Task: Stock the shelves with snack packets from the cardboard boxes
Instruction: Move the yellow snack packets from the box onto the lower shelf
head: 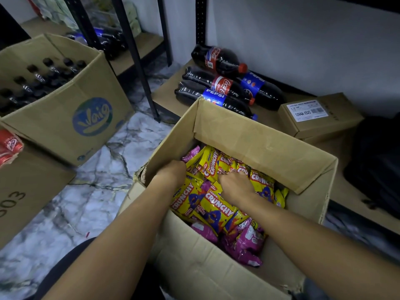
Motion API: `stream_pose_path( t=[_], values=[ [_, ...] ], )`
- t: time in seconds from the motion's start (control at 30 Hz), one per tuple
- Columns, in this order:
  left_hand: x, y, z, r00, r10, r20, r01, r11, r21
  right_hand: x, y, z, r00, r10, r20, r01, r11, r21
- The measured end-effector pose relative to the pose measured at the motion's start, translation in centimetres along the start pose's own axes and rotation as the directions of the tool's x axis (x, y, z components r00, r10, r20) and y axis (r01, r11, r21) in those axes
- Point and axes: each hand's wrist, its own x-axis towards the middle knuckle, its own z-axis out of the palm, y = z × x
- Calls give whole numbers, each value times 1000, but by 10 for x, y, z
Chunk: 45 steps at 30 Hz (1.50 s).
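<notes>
At far left we note a plain box (26,187) w/ red packs (8,146) on top, cut off by the frame edge. Behind it stands an open box (71,118) w/ a blue-green logo, holding dark bottles (43,79) upright, caps up. Both sit on the marble floor (91,191).

Further back, black rack posts (138,61) w/ more dark bottles on a low shelf; detail there is too dim to read.

At centre, the snack box (249,135) is open, flaps up, resting partly on the floor and against the shelf (166,92) edge. Inside: yellow Crunchy packets (214,204) on top, pink packets (246,241) lower and nearer us.

Left hand (173,172) is at the box's left inner wall, fingers curled down into the yellow packets; fingertips are buried, so we cannot tell what they clamp. Right hand (236,187) lies knuckles-up mid-box, fingers bent down among the yellow packets; grip likewise not visible.

Beyond the box, cola bottles (225,83) lie on their sides on the shelf, touching each other, red and blue labels.

To the right, a small carton (320,118) w/ a white label sits on the same shelf, near the bottles but apart. At far right, a black bag (376,161), also on the shelf.
</notes>
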Motion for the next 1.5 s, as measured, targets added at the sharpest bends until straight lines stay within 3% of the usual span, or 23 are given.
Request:
stream_pose_path(
  t=[0.23, 0.43, 0.6, 0.83, 1.13, 1.5],
  values=[
    [-3, 3, -3, 999, 33, -26, -35, 996, -81, -6, 8, -10, 997, 75, 25, -78, 972, 222],
    [-11, 8, -12, 977, 132, -170, -175, 947, -271, -18, 24, -35, 994, 99, -48, -77, 938, 337],
    [-22, 7, -21, 926, 225, -305, -313, 907, -282, -34, 46, -66, 988, 100, -119, -42, 908, 418],
    [-33, 13, -37, 814, 285, -506, -479, 822, -307, -57, 68, -103, 974, 63, -218, 35, 907, 420],
    [-70, 34, -80, 592, 305, -746, -653, 724, -222, -101, 75, -173, 943, -9, -333, 125, 936, 328],
    [-164, 85, -207, 354, 411, -840, -784, 620, -27, -190, 105, -300, 870, -49, -491, 150, 974, 168]
  ],
)
